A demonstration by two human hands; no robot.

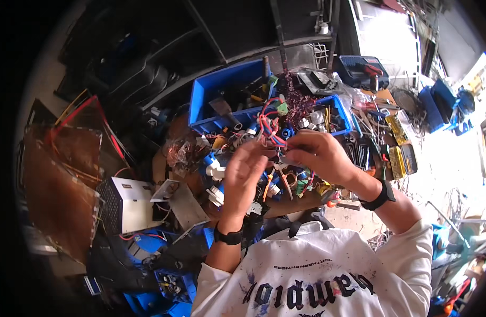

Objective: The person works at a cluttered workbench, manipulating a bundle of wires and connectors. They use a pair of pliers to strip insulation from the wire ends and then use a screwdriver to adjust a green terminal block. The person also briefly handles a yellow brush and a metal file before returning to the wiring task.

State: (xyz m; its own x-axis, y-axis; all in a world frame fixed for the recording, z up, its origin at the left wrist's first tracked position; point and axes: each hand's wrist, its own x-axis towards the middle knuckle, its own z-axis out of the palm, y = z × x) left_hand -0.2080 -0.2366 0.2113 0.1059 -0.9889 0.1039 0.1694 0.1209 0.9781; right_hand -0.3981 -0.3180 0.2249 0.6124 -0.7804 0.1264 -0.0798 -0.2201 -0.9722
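A bundle of red and blue wires (272,129) rises between my two hands, above the cluttered table. My left hand (244,171) has its fingers drawn together at the lower end of the bundle. From the other side my right hand (323,157) pinches the same end with thumb and forefinger. The exact grip points are partly hidden by the fingers. A green connector (281,108) shows by the top of the wires. Just beyond my left hand lie white and blue plastic fittings (215,169). Below the hands are orange-handled pliers (268,185) and other small parts.
A large blue bin (200,100) with tools stands behind the hands, and a smaller blue bin (349,119) is at its right. Hex keys (363,153) and yellow cases (396,161) lie at the right. A white metal box (132,203) stands at the left.
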